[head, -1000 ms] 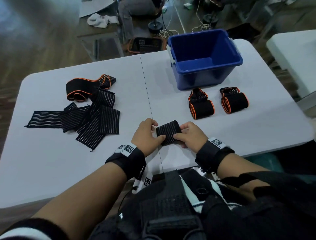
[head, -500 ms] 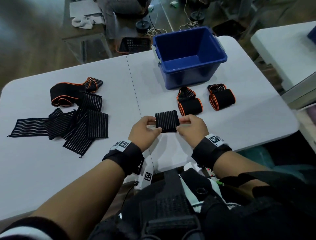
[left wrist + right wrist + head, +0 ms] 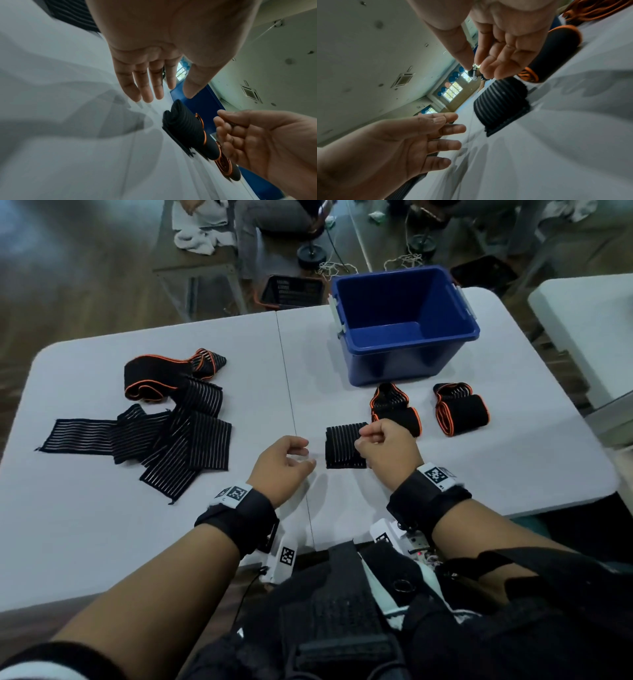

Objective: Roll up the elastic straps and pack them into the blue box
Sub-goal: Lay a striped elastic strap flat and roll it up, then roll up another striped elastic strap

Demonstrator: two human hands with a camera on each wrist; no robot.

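A rolled black striped strap (image 3: 342,445) lies on the white table (image 3: 102,525) between my hands. My left hand (image 3: 291,453) hovers just left of it, fingers relaxed and holding nothing. My right hand (image 3: 373,440) sits at the roll's right end with loosely curled fingers; the right wrist view shows the hand (image 3: 488,58) apart from the roll (image 3: 500,102). Two rolled orange-edged straps (image 3: 394,412) (image 3: 460,412) lie in front of the blue box (image 3: 407,361), whose visible inside holds nothing.
Several unrolled striped straps (image 3: 171,436) lie in a heap on the table's left half, with an orange-edged strap (image 3: 157,378) behind them. A second white table (image 3: 589,320) stands at the right. Chairs, cables and a basket are on the floor beyond.
Both hands held the striped roll, carried it forward toward the other rolls, then let go. It now lies on the table and both hands have drawn slightly off it.
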